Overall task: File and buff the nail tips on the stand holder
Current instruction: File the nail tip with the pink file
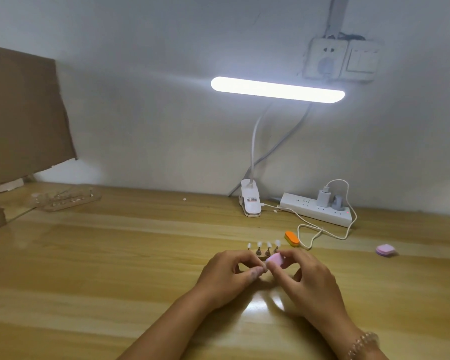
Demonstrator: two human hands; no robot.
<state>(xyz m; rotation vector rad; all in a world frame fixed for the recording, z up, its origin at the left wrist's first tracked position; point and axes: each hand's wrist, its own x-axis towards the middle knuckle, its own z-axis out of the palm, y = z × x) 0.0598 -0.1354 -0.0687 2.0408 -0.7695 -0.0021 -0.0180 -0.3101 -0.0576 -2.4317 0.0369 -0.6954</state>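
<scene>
A small stand holder (261,253) sits on the wooden table just beyond my hands, with several clear nail tips (259,244) upright on little posts. My left hand (229,275) curls in front of it, and its thumb and fingers pinch something small near the holder's front; the pinched thing is hidden. My right hand (304,279) grips a small pink buffer block (275,259), held right against my left fingertips.
An orange buffer block (292,239) lies behind the holder, and another pink block (385,250) lies at the right. A clip lamp base (250,201), a power strip (317,209) and a white cable (320,231) occupy the back right. A second clear holder (65,200) and cardboard (24,118) stand at the back left.
</scene>
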